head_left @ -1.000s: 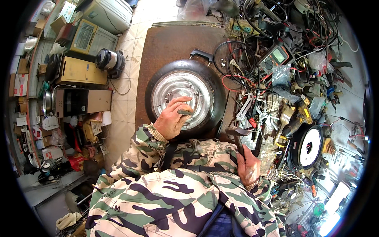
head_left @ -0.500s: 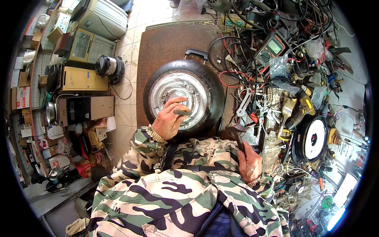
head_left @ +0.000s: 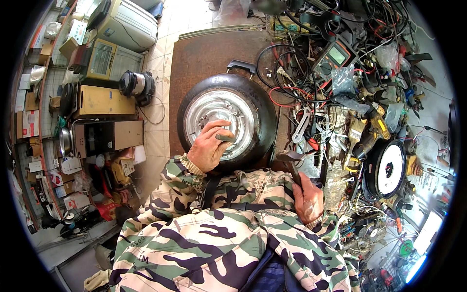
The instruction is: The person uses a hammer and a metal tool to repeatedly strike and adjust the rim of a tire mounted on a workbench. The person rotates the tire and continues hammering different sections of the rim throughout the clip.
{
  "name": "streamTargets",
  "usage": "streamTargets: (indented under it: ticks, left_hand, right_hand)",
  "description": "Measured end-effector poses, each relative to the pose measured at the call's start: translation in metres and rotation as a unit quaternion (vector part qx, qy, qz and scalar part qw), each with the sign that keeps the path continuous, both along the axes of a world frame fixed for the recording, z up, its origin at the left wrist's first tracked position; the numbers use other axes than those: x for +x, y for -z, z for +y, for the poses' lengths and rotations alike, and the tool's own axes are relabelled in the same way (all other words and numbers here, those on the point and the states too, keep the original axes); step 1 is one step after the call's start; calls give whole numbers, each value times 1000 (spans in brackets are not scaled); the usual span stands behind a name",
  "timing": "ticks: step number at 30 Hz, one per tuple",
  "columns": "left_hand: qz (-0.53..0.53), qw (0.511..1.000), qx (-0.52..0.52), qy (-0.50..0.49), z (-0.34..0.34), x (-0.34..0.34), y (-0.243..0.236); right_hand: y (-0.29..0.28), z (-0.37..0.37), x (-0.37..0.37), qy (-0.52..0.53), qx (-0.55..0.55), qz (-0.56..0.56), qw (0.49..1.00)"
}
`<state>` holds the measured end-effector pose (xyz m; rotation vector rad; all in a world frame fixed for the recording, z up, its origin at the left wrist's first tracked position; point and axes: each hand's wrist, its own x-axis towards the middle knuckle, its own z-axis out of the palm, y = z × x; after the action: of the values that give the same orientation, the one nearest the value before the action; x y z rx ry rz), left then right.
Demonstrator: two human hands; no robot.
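Observation:
A round black pan (head_left: 265, 107) with a dark side handle (head_left: 242, 64) lies bottom up on a brown board (head_left: 204, 53). Its silvery ringed metal centre (head_left: 199, 109) faces me. Over the near part of that centre, my left hand (head_left: 204, 150) is closed around a short metal rod like a punch or chisel (head_left: 224, 138); its lower end is hidden by my fingers. To the right of the pan, my right hand (head_left: 308, 198) grips the handle of a hammer (head_left: 291, 156), its head raised apart from the rod.
Cables, hand tools and a multimeter (head_left: 336, 56) crowd the right side, with a paintbrush (head_left: 355, 134), a yellow drill (head_left: 373, 129) and a round black-and-white part (head_left: 389, 169). On the left floor stand a cooker-like appliance (head_left: 137, 85), cabinets (head_left: 107, 100) and loaded shelves (head_left: 41, 121).
The view has shifted very slightly. Both hands, the rod, the hammer and the pan stay practically where they were.

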<state>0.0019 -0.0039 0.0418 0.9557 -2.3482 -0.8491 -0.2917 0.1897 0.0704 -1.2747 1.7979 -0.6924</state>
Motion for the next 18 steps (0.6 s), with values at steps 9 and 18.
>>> streamTargets:
  ticks: [9,18]
  left_hand:
    - [-26,999,-8,39,-2,-6,0]
    - [-19,998,-15,62,-4,-6,-5]
  right_hand:
    - [-30,-36,9,-104,-135,69,983]
    - [-84,-92,40,-236,-191,133,943]
